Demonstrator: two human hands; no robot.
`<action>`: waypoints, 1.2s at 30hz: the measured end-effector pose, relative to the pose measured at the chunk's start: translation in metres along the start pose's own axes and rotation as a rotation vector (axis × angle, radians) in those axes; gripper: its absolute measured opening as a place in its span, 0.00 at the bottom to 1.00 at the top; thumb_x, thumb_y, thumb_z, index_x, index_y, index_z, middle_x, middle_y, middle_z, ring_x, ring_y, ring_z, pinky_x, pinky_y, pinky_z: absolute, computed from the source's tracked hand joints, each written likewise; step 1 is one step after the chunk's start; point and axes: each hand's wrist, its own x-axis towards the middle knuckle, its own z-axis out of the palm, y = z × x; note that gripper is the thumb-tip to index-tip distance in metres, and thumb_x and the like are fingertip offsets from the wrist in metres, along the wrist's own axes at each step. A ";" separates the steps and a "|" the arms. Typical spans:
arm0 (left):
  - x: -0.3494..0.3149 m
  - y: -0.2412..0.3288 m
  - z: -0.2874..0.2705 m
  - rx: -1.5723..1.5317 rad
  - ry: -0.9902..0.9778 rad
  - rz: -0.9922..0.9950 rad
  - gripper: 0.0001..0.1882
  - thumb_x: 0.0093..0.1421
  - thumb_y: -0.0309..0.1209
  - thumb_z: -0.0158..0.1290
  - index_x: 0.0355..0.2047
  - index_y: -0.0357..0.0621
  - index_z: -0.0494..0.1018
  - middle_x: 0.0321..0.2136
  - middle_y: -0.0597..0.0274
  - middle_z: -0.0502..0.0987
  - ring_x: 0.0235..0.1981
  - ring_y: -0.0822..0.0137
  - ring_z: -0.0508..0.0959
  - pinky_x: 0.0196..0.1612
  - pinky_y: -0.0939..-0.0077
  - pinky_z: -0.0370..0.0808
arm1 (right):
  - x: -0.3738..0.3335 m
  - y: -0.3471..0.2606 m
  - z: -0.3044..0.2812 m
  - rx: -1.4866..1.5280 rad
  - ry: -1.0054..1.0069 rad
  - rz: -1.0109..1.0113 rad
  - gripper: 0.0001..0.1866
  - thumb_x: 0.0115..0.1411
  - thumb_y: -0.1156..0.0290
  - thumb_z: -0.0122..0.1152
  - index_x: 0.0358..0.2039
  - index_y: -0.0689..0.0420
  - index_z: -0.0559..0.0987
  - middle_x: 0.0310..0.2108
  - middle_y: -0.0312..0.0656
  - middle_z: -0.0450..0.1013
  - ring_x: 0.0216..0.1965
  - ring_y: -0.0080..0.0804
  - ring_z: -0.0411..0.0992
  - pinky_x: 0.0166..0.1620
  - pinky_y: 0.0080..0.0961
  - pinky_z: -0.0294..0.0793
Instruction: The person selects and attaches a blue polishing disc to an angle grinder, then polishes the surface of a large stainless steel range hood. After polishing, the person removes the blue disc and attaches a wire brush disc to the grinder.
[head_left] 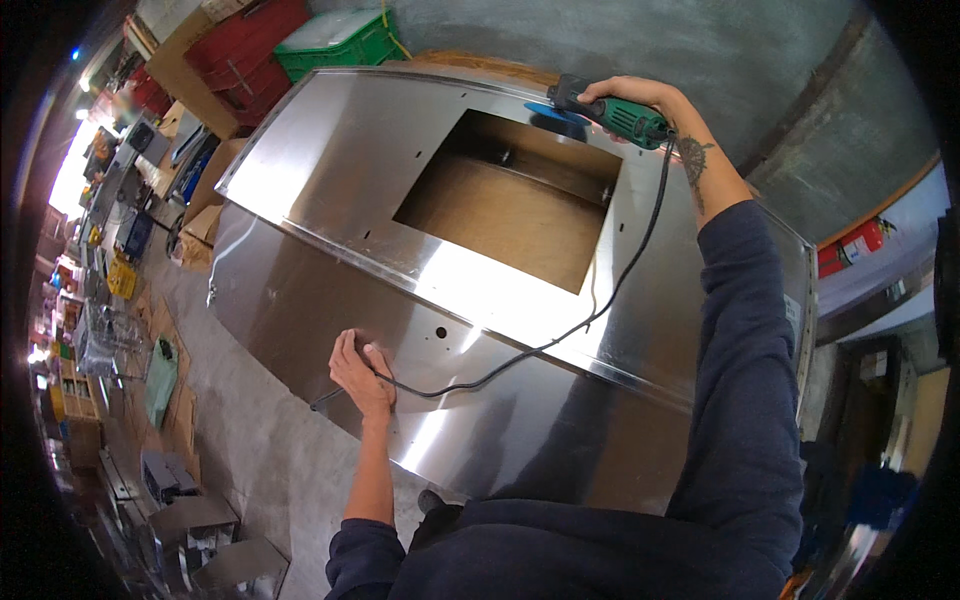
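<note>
Workshop, grey wall behind; green crate, red crates beyond far left corner of steel cabinet; rectangular cutout in its upper face; concrete floor along left edge; right grip wrapped round green angle grinder, blue disc near far edge; left grip curled round black power cord, which trails over cabinet.

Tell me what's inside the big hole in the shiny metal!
The hole shows a brownish bottom and a far wall. The shiny metal top hides the rest inside.
</note>
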 end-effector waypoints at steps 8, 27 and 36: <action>0.000 -0.001 0.000 0.013 -0.004 0.012 0.23 0.73 0.35 0.49 0.64 0.38 0.69 0.64 0.47 0.71 0.65 0.46 0.68 0.68 0.48 0.60 | -0.046 0.030 -0.021 0.011 0.097 0.076 0.24 0.61 0.49 0.70 0.37 0.61 0.82 0.23 0.43 0.77 0.20 0.32 0.77 0.23 0.28 0.80; -0.005 -0.006 -0.003 0.101 -0.002 0.069 0.22 0.76 0.34 0.43 0.65 0.36 0.68 0.65 0.43 0.69 0.65 0.43 0.69 0.66 0.46 0.62 | -0.156 0.093 -0.084 -0.067 0.182 0.232 0.28 0.61 0.47 0.67 0.40 0.65 0.82 0.23 0.50 0.79 0.20 0.36 0.80 0.19 0.31 0.78; -0.080 0.058 -0.044 -0.286 -0.065 0.101 0.15 0.77 0.22 0.40 0.59 0.30 0.69 0.53 0.40 0.73 0.53 0.44 0.76 0.57 0.58 0.73 | -0.196 0.139 -0.126 0.032 0.155 0.268 0.25 0.60 0.50 0.68 0.37 0.64 0.81 0.24 0.49 0.79 0.20 0.35 0.79 0.20 0.33 0.77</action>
